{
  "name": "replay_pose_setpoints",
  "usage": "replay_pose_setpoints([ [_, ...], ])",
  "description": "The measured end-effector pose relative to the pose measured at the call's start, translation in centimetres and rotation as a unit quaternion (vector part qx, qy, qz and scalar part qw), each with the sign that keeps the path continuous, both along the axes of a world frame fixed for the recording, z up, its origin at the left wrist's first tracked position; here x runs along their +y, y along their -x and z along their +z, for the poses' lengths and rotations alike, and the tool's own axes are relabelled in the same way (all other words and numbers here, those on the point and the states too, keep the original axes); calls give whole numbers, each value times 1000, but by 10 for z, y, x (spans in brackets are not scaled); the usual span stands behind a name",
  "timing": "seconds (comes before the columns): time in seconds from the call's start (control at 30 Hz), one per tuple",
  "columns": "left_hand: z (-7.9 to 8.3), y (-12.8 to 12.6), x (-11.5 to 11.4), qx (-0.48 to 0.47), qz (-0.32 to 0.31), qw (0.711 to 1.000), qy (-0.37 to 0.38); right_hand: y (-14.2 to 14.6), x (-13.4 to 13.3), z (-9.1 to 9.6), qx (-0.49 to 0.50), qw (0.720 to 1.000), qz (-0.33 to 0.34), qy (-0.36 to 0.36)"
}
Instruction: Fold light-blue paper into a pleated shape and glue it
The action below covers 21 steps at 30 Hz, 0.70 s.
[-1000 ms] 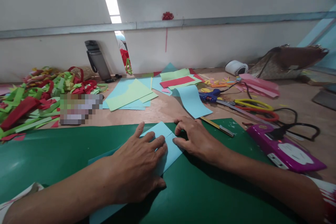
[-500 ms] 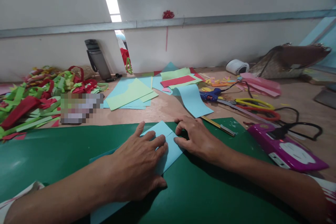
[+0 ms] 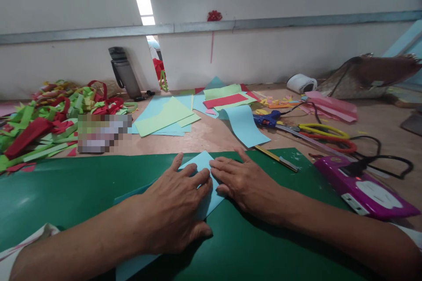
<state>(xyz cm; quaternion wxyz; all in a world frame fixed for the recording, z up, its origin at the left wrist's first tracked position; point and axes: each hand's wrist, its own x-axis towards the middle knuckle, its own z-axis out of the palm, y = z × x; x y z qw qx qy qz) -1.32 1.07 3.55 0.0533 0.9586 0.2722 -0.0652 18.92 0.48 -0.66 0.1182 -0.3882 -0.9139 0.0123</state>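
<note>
A folded sheet of light blue paper point(image 3: 209, 205) lies aslant on the green mat point(image 3: 263, 246), its pointed corner facing away from me. My left hand point(image 3: 180, 199) rests palm down across it, fingers spread and thumb stretched onto the mat; part of the sheet is hidden beneath. At the sheet's right side, my right hand point(image 3: 247, 184) lays its outstretched fingers on the paper near the corner, close to the left fingertips. Neither hand grips anything. Beyond the right hand are a curled blue paper strip point(image 3: 247, 127) and a yellow cutter knife point(image 3: 275, 158).
To the right are a blue glue gun point(image 3: 267, 118), scissors point(image 3: 325, 131) and a purple power strip point(image 3: 365, 189) with a black cord. Coloured papers point(image 3: 165, 116) lie at the back. Green and red scraps point(image 3: 49, 127) pile up left, near a dark bottle point(image 3: 125, 74).
My right hand has gone from curled fingers at the paper's right edge to stretched fingers lying on the sheet, nearer the left hand. My left hand has stayed in place on the paper.
</note>
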Motion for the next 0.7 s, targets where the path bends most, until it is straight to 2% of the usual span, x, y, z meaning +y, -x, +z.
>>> replay_pose_setpoints([
  [0.13, 13, 10, -6, 11, 29, 998, -57, 2, -3, 6, -20, 1000, -7, 15],
  [0.3, 38, 40, -25, -28, 93, 990, -106, 3, -2, 7, -31, 999, -10, 21],
  [0.4, 39, 47, -32, -11, 127, 988, -86, 5, -1, 7, -30, 999, -21, 15],
  [0.57, 31, 34, -27, 79, 215, 973, -27, 11, -2, 8, -31, 998, -47, 5],
  [0.7, 29, 27, -21, 88, 243, 965, 33, 17, -4, 9, -21, 996, -85, 8],
])
